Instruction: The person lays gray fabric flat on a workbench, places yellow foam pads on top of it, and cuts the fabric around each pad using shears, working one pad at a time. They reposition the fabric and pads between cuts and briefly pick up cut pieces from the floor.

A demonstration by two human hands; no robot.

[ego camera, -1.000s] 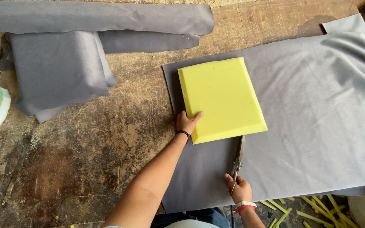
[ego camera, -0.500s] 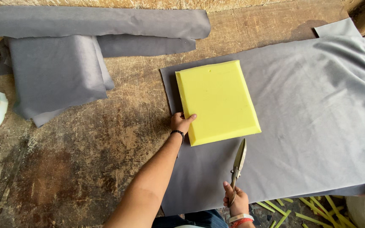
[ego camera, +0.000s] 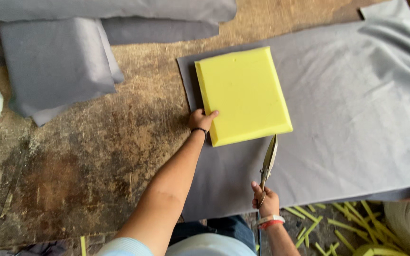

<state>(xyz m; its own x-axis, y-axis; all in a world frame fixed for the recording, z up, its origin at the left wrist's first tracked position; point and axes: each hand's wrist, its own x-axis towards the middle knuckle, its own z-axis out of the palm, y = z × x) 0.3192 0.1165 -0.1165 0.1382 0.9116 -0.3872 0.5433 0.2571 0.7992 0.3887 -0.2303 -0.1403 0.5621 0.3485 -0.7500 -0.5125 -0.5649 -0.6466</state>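
Our left hand (ego camera: 200, 120) presses, fingers spread, on the yellow foam slab's (ego camera: 243, 95) near corner. Our right hand (ego camera: 265, 199) is clenched around the scissors (ego camera: 267, 163), blades lying on the grey fabric sheet (ego camera: 357, 109).

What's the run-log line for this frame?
left hand: on edge of yellow foam pad | right hand: holds scissors, blades on grey fabric | surface: worn wooden table

Upholstery workshop: scarred workbench (ego camera: 72, 161) (foam offcuts (ego camera: 342, 223) underfoot).
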